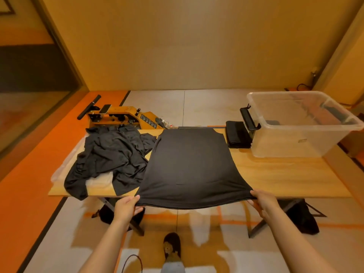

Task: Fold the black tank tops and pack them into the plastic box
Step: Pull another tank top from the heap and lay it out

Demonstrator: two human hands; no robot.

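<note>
A black tank top [192,166] lies spread flat on the wooden table [279,174], its hem hanging just past the near edge. My left hand [127,207] pinches the hem's left corner. At the right corner my right hand [263,201] grips the hem, and the cloth is stretched between the two. A crumpled heap of black tank tops [112,154] lies to the left. Folded black tops [237,136] are stacked beside the clear plastic box [299,142] at the table's right end. Something dark shows inside the box, unclear through the wall.
A yellow machine with a black handle [118,115] sits on the floor behind the table's left end. White plastic wrapping [98,181] lies under the heap. Black bags [301,215] rest under the table. My shoe [172,246] and a cable [132,263] are on the floor near me.
</note>
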